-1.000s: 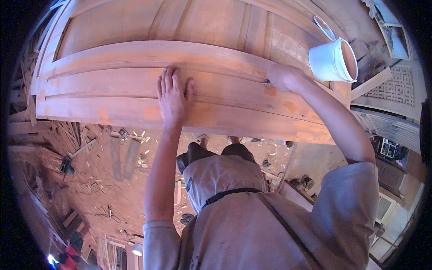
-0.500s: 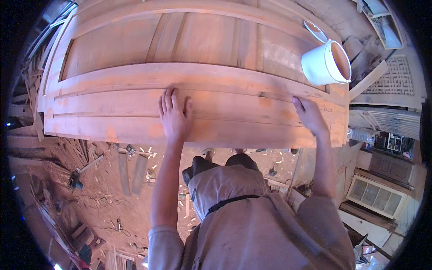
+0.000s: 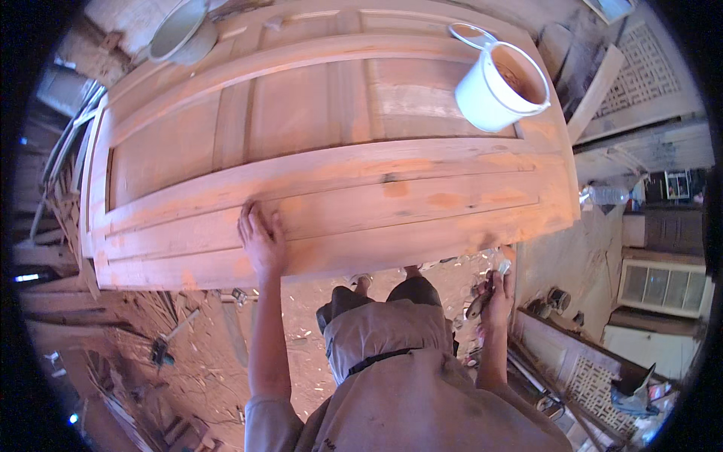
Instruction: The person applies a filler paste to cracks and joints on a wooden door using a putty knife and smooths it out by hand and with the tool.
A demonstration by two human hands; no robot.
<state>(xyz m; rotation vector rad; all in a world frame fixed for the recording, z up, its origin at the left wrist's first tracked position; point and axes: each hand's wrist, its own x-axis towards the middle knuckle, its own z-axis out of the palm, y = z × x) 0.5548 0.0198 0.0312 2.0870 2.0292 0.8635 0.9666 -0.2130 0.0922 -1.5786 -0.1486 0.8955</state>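
A large panelled wooden door (image 3: 422,162) lies before me, its pale wood marked with orange patches. My left hand (image 3: 263,239) rests on its near rail, fingers spread and holding nothing. Just off the near edge, at the right, my right hand (image 3: 497,295) is closed round a dark-handled tool (image 3: 476,305). Its shiny metal part points up toward the door's edge and has orange at the tip; whether it is a putty knife or a brush I cannot tell. A white bucket (image 3: 482,94) with brown-orange stuff inside stands on the door's far right, a round lid (image 3: 473,35) behind it.
At the far left of the door is a grey bucket (image 3: 181,34). Wood scraps and shavings litter the floor (image 3: 301,339). A lattice panel (image 3: 640,71) and a white-framed glazed panel (image 3: 663,286) are on the right. Stacked timber (image 3: 71,203) lines the left side.
My right hand has moved from the door's surface down past its near edge, bringing the tool into sight. My left hand still lies on the rail. The view has shifted, showing the grey bucket.
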